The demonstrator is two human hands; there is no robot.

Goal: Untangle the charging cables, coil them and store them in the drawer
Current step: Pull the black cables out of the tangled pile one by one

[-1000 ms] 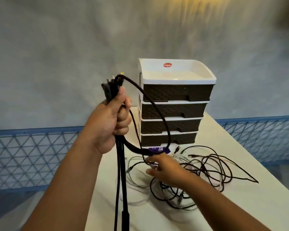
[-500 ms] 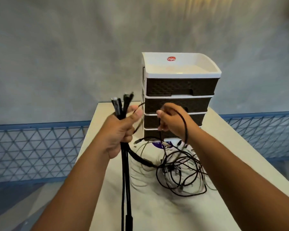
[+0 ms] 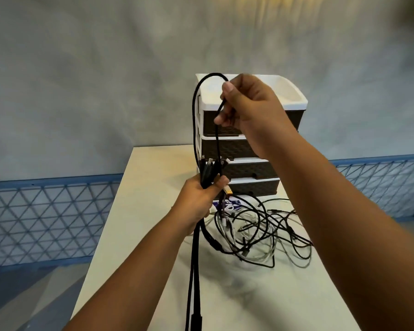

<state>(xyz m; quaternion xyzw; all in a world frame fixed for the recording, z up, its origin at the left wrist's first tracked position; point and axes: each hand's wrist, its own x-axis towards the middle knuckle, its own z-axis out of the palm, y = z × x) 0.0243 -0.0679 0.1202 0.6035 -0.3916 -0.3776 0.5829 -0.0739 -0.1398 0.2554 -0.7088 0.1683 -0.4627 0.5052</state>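
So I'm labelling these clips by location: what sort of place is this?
Hard to say for sure; probably a plain indoor room set up for a tidying job. A white table stands by a bare grey wall, holding a small drawer unit and tangled cables.

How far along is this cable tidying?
Early on. The left hand grips a bundle of gathered cable ends, and the right hand lifts one black cable. A tangle remains on the table; nothing is coiled, and the drawers look closed.
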